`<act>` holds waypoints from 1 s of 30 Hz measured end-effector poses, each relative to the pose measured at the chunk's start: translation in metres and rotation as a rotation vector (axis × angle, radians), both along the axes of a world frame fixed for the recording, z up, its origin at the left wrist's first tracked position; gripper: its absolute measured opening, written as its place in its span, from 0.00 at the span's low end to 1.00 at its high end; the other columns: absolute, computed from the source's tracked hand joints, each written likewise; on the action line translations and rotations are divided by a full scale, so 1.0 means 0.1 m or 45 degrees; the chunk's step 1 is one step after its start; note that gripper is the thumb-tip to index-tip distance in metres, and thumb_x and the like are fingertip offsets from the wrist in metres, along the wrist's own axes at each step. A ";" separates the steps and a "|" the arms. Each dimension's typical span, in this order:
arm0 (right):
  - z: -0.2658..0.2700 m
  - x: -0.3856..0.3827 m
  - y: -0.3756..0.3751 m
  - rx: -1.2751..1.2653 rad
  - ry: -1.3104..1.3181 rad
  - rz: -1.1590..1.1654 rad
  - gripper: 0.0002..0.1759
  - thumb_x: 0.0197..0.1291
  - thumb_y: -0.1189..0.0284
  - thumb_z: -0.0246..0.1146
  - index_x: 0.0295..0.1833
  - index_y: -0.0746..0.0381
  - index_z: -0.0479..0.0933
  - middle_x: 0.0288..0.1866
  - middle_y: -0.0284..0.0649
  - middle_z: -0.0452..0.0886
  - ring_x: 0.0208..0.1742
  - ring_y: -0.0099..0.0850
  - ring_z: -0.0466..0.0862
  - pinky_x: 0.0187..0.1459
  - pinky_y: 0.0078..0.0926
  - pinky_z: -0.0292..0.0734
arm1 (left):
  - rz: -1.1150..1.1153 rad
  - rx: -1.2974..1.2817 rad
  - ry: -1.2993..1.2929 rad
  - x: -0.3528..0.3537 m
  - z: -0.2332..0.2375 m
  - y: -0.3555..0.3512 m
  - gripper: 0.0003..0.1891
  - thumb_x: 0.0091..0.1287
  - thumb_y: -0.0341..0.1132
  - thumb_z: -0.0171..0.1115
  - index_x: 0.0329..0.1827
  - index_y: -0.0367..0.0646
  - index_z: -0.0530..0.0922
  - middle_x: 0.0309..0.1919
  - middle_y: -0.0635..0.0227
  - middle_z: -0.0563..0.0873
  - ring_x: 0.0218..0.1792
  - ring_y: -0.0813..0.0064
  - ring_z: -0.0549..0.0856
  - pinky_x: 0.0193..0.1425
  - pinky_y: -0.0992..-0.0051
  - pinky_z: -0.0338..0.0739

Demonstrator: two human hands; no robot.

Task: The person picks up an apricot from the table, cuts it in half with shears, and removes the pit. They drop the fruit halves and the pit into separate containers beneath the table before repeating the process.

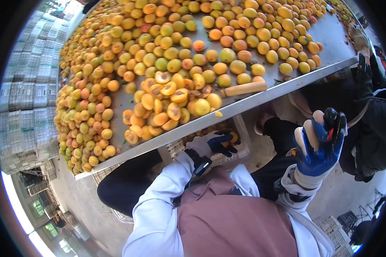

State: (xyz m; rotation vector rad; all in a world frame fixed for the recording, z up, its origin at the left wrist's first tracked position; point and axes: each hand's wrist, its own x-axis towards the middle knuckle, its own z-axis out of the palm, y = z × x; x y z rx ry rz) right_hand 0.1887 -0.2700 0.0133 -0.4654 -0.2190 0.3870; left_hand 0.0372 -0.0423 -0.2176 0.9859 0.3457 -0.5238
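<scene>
My left hand [221, 143], in a blue and grey glove, is below the metal table's front edge with its fingers curled round an orange apricot piece [233, 137]. Raised at the right, my right hand [319, 143] wears a blue-coated glove. Its fingers are bent, and a small red thing [330, 135] shows between them; what it is cannot be made out. A pile of halved apricots [173, 95] lies at the table's front edge, beside a wooden handle [244, 89]. Whole apricots [171, 53] spread behind it.
A crate [243, 147] with contents partly hidden stands under the table's metal rim [193, 128]. Another person in dark clothes [369, 128] is at the right. Stacked crates [30, 94] rise at the far left, and more crates [330, 229] are at the lower right.
</scene>
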 end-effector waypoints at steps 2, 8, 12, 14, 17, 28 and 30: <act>0.02 -0.05 0.06 0.051 -0.027 0.065 0.22 0.80 0.61 0.51 0.65 0.65 0.77 0.34 0.32 0.70 0.25 0.18 0.66 0.24 0.20 0.61 | 0.087 -0.472 0.201 -0.09 0.28 0.17 0.29 0.72 0.48 0.66 0.65 0.31 0.74 0.54 0.49 0.85 0.51 0.49 0.88 0.50 0.57 0.88; -0.01 -0.14 0.33 -0.119 0.008 0.144 0.21 0.81 0.61 0.49 0.63 0.65 0.76 0.38 0.35 0.77 0.22 0.20 0.66 0.23 0.21 0.61 | 0.059 0.070 -0.054 -0.60 1.68 0.52 0.20 0.73 0.44 0.66 0.55 0.34 0.80 0.39 0.63 0.85 0.35 0.73 0.85 0.45 0.72 0.81; 0.07 -0.26 0.61 -0.438 -0.024 0.024 0.23 0.80 0.58 0.52 0.58 0.69 0.77 0.30 0.33 0.73 0.20 0.19 0.67 0.19 0.21 0.64 | 0.509 0.725 -0.139 -1.45 2.99 0.73 0.20 0.72 0.37 0.67 0.60 0.32 0.79 0.47 0.61 0.87 0.43 0.74 0.87 0.50 0.75 0.82; 0.11 -0.30 0.67 -0.577 -0.053 -0.023 0.22 0.79 0.61 0.55 0.56 0.71 0.79 0.28 0.33 0.74 0.20 0.19 0.70 0.17 0.19 0.64 | 1.026 0.992 -0.272 -2.08 3.24 0.82 0.22 0.69 0.39 0.69 0.59 0.31 0.80 0.47 0.59 0.88 0.43 0.70 0.89 0.47 0.71 0.85; 0.16 -0.37 0.76 -0.764 -0.121 -0.071 0.22 0.79 0.60 0.56 0.56 0.70 0.79 0.28 0.33 0.75 0.19 0.18 0.71 0.18 0.18 0.66 | 1.471 1.630 -0.087 -3.01 3.48 1.15 0.14 0.71 0.31 0.65 0.55 0.33 0.81 0.40 0.60 0.88 0.33 0.75 0.87 0.37 0.76 0.83; 0.22 -0.47 0.83 -0.948 -0.223 0.121 0.19 0.77 0.59 0.57 0.52 0.67 0.78 0.26 0.32 0.76 0.17 0.17 0.74 0.15 0.16 0.68 | 0.541 2.921 0.097 -3.19 3.36 1.59 0.29 0.60 0.35 0.72 0.66 0.45 0.77 0.67 0.50 0.78 0.68 0.46 0.75 0.72 0.53 0.68; 0.29 -0.52 0.88 -1.112 -0.211 0.152 0.17 0.77 0.63 0.57 0.52 0.68 0.80 0.21 0.29 0.73 0.17 0.16 0.71 0.20 0.16 0.67 | 0.459 2.799 -0.199 -2.42 3.46 1.70 0.27 0.60 0.35 0.73 0.64 0.43 0.79 0.65 0.52 0.80 0.62 0.49 0.81 0.67 0.57 0.74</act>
